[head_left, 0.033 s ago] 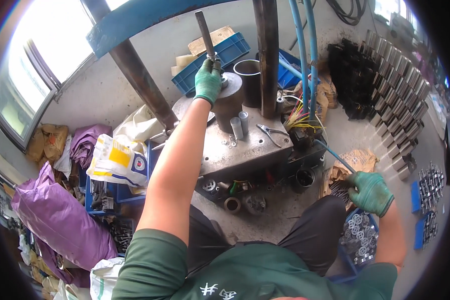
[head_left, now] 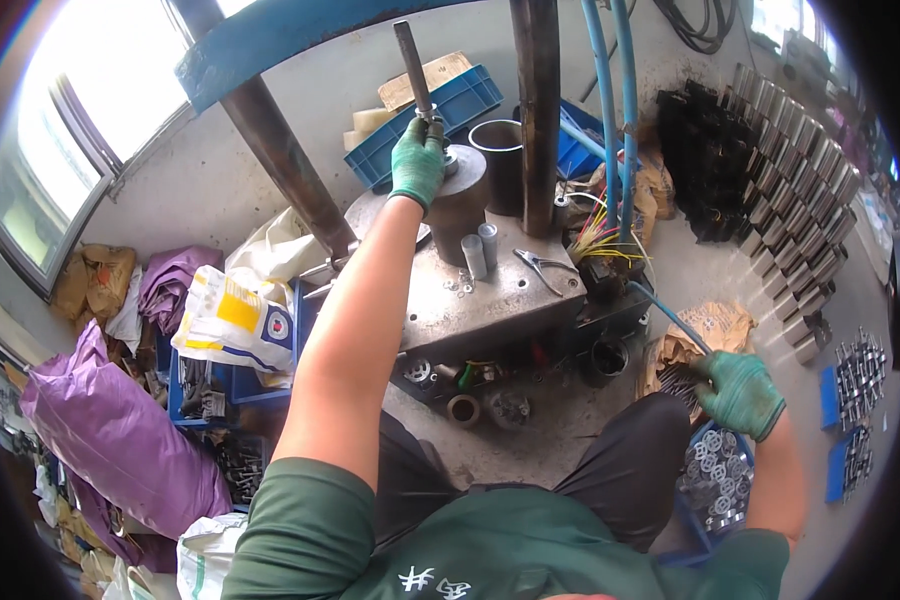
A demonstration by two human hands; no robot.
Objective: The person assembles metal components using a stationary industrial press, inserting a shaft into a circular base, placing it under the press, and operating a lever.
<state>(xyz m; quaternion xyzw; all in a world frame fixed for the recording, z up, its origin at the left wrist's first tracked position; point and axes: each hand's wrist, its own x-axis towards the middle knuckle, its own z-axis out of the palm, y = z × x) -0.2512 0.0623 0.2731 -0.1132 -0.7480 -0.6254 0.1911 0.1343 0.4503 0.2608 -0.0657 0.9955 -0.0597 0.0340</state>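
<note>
- Set on a press table [head_left: 490,305], toward twelve: a broad steel cylinder [head_left: 460,210].
- Grasping a metal shaft [head_left: 413,65] over it, at twelve, fingers of the left hand [head_left: 417,165] wrapped round; could slip if gripped loosely.
- Clenching a lever [head_left: 675,318] toward four with the right hand [head_left: 738,395]; if bumped, could pinch the left hand.
- Lying at two: pliers [head_left: 543,268], easily knocked by reaching.

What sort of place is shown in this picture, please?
Probably a small metalworking or assembly workshop. Thick dark metal columns and a blue beam form a press-like frame, metal cylinders are stacked at the right, and a blue bin holds many flat metal rings.
</note>
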